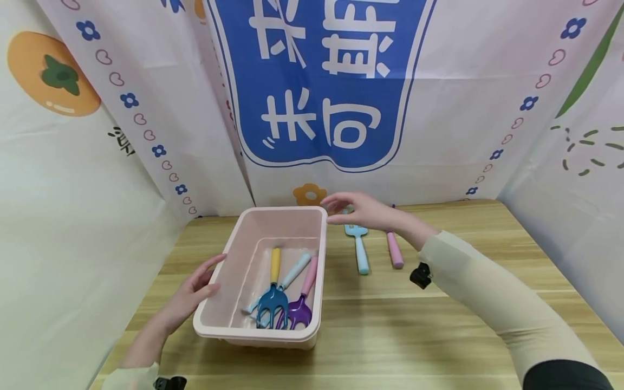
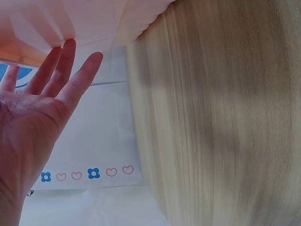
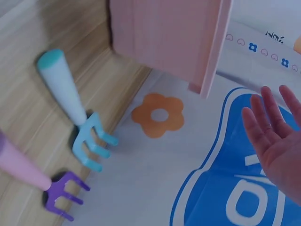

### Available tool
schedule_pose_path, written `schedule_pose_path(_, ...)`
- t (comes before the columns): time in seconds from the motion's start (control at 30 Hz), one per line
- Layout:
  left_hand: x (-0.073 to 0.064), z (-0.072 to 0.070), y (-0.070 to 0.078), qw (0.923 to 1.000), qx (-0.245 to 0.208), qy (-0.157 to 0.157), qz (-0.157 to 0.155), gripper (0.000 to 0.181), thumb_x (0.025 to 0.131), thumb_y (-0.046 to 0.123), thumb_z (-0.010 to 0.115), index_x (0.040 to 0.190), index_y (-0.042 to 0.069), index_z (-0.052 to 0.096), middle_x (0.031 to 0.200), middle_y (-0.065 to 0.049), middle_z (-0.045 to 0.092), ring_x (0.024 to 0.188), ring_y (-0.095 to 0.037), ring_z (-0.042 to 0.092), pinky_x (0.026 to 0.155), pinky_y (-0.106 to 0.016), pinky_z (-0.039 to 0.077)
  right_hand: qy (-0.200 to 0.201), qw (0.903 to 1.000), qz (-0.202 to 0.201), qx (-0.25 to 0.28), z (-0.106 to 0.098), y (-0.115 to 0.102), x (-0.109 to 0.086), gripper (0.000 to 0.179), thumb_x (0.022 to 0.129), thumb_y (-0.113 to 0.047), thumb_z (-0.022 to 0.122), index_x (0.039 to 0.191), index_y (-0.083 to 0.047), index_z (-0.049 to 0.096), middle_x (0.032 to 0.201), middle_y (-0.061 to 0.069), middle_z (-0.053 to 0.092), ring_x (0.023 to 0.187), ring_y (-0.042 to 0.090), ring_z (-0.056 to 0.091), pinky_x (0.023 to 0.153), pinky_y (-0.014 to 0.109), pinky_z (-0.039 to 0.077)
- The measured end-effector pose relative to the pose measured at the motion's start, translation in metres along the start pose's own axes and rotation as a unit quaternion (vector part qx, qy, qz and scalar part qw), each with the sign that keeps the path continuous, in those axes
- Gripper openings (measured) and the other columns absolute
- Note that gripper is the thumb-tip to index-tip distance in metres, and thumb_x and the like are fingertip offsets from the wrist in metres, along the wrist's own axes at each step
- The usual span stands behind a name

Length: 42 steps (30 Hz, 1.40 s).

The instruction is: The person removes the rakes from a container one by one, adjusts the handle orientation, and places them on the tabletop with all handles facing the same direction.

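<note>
A pale pink plastic bin (image 1: 258,333) stands on the table. Inside lie a dark blue hand rake (image 1: 274,303) with a yellow handle, a purple tool (image 1: 299,311) with a pink handle, and a light blue tool (image 1: 296,270) partly beneath them. My left hand (image 1: 187,295) is at the bin's left side; the left wrist view shows its fingers extended against the wall. At the far right corner my right hand (image 1: 361,210) is raised, and the right wrist view shows its fingers spread with nothing in them, apart from the bin.
Right of the bin, a light blue hand rake (image 3: 89,141) and a purple hand rake (image 3: 59,190) with a pink handle lie on the wooden table (image 1: 390,336). Behind them rises a printed cloth backdrop (image 1: 439,135), which also encloses both sides.
</note>
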State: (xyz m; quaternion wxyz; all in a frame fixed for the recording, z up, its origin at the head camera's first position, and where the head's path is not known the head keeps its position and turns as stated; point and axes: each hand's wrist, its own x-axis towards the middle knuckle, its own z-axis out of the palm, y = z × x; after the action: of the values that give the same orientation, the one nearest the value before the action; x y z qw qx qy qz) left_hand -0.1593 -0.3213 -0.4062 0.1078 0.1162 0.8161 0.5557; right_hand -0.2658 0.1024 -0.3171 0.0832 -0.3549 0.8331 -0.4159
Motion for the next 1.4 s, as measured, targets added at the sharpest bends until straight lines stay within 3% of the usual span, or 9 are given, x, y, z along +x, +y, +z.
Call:
schedule_pose_path(0.27,0.0,-0.001,0.0,1.0,0.007,0.001,-0.002,0.059,0.101,0.018,0.054,0.154,0.019,0.027,0.141,-0.033,0.037,0.112,-0.02,0.054,0.081,-0.033,0.052,-0.065,0.9973,-0.034,0.004,0.028,-0.021,0.031,0.045,0.092,-0.024,0.068,0.132,-0.007,0.058,0.124,0.006,0.061,0.113,0.022,0.054,0.091,0.034,0.048)
schedule_pose_path(0.43,-0.001,-0.001,0.001,0.9999,0.013,0.001,-0.001,0.059,0.101,0.018,0.054,0.153,0.018,0.027,0.141,-0.034,0.038,0.114,-0.025,0.053,0.082,-0.033,0.052,-0.117,0.9925,-0.033,-0.015,0.05,-0.027,0.049,0.05,0.088,-0.028,0.073,0.132,-0.008,0.058,0.126,0.003,0.06,0.113,0.016,0.054,0.093,0.03,0.046)
schedule_pose_path(0.67,-0.002,-0.001,0.002,0.9999,0.007,-0.005,0.009,0.059,0.101,0.015,0.053,0.153,0.016,0.027,0.14,-0.035,0.038,0.11,-0.014,0.055,0.081,-0.032,0.052,-0.193,0.9799,-0.017,-0.045,0.072,-0.025,0.066,0.051,0.086,-0.029,0.075,0.13,-0.008,0.06,0.123,0.004,0.062,0.114,0.022,0.054,0.092,0.024,0.044)
schedule_pose_path(0.87,-0.002,-0.001,0.004,0.9998,0.018,0.004,-0.007,0.06,0.1,0.018,0.054,0.153,0.017,0.027,0.141,-0.034,0.038,0.117,-0.035,0.049,0.082,-0.032,0.051,-0.235,0.9682,0.005,-0.085,0.087,-0.019,0.074,0.044,0.085,-0.033,0.076,0.121,-0.01,0.066,0.111,0.003,0.066,0.105,0.017,0.057,0.086,0.023,0.045)
schedule_pose_path(1.07,-0.001,-0.002,0.002,0.9997,0.024,0.004,-0.005,0.06,0.1,0.017,0.055,0.153,0.017,0.027,0.14,-0.033,0.039,0.115,-0.029,0.051,0.082,-0.032,0.051,-0.254,0.9589,0.037,-0.122,0.098,-0.018,0.079,0.039,0.082,-0.042,0.077,0.11,-0.016,0.071,0.098,-0.006,0.065,0.094,0.01,0.057,0.083,0.024,0.046)
schedule_pose_path(1.2,-0.001,-0.003,0.001,0.9998,0.017,0.003,0.001,0.06,0.1,0.016,0.055,0.153,0.016,0.027,0.139,-0.034,0.039,0.111,-0.021,0.053,0.082,-0.033,0.051,-0.247,0.9606,0.059,-0.114,0.105,-0.018,0.084,0.044,0.08,-0.042,0.079,0.114,-0.016,0.07,0.102,-0.005,0.064,0.096,0.011,0.055,0.085,0.025,0.044)
schedule_pose_path(1.4,-0.001,-0.001,0.001,0.9999,0.015,0.002,-0.002,0.061,0.1,0.017,0.055,0.154,0.016,0.027,0.139,-0.034,0.04,0.112,-0.024,0.052,0.082,-0.032,0.051,-0.27,0.9533,0.059,-0.123,0.123,-0.018,0.092,0.049,0.082,-0.041,0.077,0.12,-0.013,0.067,0.107,-0.002,0.062,0.098,0.01,0.054,0.085,0.021,0.044)
